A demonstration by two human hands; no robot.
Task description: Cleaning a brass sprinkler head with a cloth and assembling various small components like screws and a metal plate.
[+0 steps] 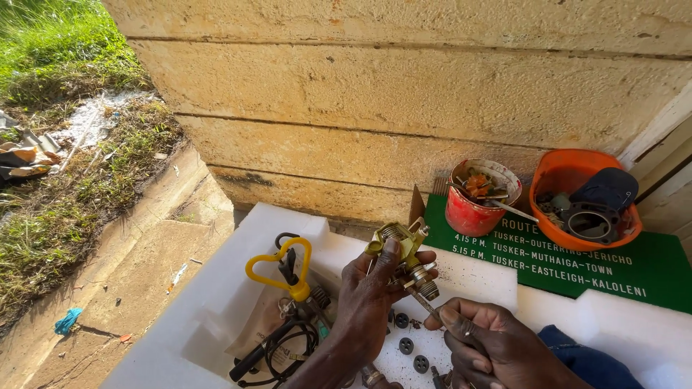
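Note:
My left hand point(371, 299) grips a small yellowish metal assembly point(404, 248) with a ribbed barrel end, held up over a white foam tray point(238, 252). My right hand point(490, 346) holds a thin metal tool point(432, 308) whose tip meets the underside of the assembly. Several small dark round parts point(406, 346) lie on the foam just below both hands. A yellow heart-shaped handle point(281, 270) with black cables sits in the tray's recess to the left of my left hand.
A red pot point(476, 209) of small hardware and an orange bowl point(559, 216) with dark parts stand on a green lettered board point(649, 270) at the back right. A stone wall point(404, 94) rises behind. Concrete and grass lie to the left.

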